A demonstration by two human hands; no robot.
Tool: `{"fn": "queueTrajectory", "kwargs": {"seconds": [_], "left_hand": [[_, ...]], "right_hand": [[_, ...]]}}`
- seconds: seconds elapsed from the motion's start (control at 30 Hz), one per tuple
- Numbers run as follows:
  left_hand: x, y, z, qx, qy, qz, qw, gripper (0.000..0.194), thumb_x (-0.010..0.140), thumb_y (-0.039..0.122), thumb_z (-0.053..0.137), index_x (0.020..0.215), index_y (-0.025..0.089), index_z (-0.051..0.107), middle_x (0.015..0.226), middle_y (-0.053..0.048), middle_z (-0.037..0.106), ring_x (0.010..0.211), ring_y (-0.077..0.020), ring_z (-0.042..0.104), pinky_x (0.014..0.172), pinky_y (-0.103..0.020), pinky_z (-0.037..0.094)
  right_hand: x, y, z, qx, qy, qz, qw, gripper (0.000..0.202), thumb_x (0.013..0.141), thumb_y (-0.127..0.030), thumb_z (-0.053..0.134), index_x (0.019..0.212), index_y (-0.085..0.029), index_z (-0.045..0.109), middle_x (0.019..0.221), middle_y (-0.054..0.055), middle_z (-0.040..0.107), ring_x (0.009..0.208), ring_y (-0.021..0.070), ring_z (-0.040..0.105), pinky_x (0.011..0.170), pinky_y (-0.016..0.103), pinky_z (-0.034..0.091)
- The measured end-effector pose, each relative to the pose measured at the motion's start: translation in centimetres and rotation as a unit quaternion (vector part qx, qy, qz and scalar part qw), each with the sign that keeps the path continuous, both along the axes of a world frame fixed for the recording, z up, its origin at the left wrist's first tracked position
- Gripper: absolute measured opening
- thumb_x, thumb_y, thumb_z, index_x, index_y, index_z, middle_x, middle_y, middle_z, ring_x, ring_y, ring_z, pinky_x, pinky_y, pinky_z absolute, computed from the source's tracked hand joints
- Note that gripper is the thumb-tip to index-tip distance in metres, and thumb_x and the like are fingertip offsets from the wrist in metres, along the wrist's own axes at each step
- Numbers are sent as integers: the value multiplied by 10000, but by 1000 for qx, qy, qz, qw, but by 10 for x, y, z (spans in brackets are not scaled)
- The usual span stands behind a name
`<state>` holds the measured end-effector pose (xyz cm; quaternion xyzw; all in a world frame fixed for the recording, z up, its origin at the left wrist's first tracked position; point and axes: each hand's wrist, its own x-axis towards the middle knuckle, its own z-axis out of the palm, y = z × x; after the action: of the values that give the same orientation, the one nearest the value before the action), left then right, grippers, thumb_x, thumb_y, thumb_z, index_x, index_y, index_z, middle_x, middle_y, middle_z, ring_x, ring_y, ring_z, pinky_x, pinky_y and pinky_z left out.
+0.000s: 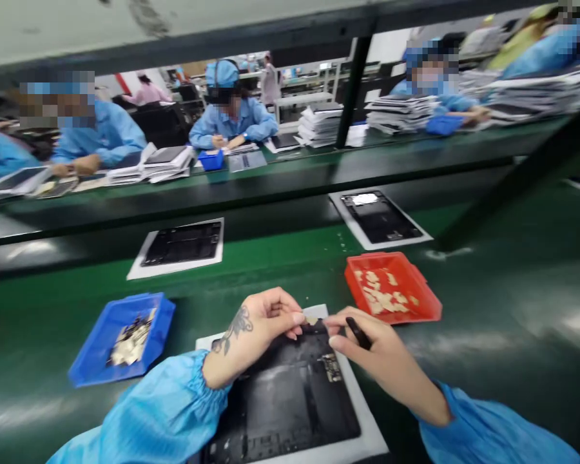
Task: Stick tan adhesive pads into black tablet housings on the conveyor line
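Note:
A black tablet housing (280, 403) lies on a white sheet (371, 428) in front of me, with a small circuit part at its right side. My left hand (263, 322) is over the housing's far edge, thumb and fingers pinched on a small pale piece (312, 319). Opposite it, my right hand (379, 351) has its fingertips close to the same piece. A black pen-like tool (358, 333) is held in the right hand, sticking up between thumb and fingers; its working end is hidden.
A blue bin (89, 357) with pale and dark scraps stands left. The red bin (415, 308) at right holds pale pieces. Two more housings on sheets, one left (181, 243) and one right (384, 218), lie farther back. A dark post (507, 174) slants at right. Co-workers sit opposite.

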<state>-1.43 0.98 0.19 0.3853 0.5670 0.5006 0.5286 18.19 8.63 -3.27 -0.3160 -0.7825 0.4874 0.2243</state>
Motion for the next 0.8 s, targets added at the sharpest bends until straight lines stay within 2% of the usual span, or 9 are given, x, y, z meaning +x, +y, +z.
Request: {"fn": "queueTrajectory", "kwargs": {"seconds": [0.07, 0.17, 0.3, 0.4, 0.63, 0.8], "left_hand": [[23, 21, -1, -4, -55, -42, 998, 178, 747, 259, 710, 748, 109, 613, 677, -43, 660, 615, -112, 604, 612, -224, 487], [44, 44, -3, -10, -90, -88, 992, 152, 755, 238, 709, 765, 105, 635, 678, -33, 652, 614, -97, 587, 616, -207, 471], [62, 68, -8, 1, -95, -107, 990, 125, 748, 215, 724, 767, 111, 656, 681, -6, 629, 634, -69, 555, 625, -167, 443], [77, 84, -15, 0, -133, -110, 985, 150, 735, 214, 741, 801, 122, 642, 698, 0, 629, 622, -70, 559, 614, -175, 451], [99, 104, -26, -24, -197, -127, 972, 155, 734, 154, 723, 781, 129, 577, 667, -8, 626, 590, -81, 562, 600, -196, 454], [104, 108, -31, -19, -153, -119, 981, 169, 759, 239, 714, 790, 133, 586, 687, -22, 638, 645, -115, 592, 644, -232, 470]], "right_hand": [[9, 6, 6, 0, 19, -42, 999, 162, 837, -350, 625, 866, -193, 650, 765, -1, 577, 641, 124, 507, 599, 249, 410], [28, 19, 11, -5, 45, -83, 996, 191, 853, -350, 612, 762, -183, 623, 719, -3, 562, 625, 119, 478, 584, 253, 382], [51, 37, 11, -55, 74, -66, 994, 175, 866, -328, 611, 767, -184, 618, 749, 1, 586, 679, 126, 514, 618, 255, 399], [61, 49, 7, -91, 110, -55, 988, 165, 874, -312, 607, 772, -182, 611, 749, -2, 591, 703, 127, 543, 657, 256, 428], [78, 61, 0, -22, 104, -106, 989, 137, 872, -238, 601, 753, -172, 615, 761, -5, 602, 704, 114, 551, 674, 237, 433], [84, 61, 1, -19, 110, -137, 984, 152, 867, -249, 605, 735, -174, 618, 738, -8, 598, 691, 117, 542, 670, 241, 431]]}}
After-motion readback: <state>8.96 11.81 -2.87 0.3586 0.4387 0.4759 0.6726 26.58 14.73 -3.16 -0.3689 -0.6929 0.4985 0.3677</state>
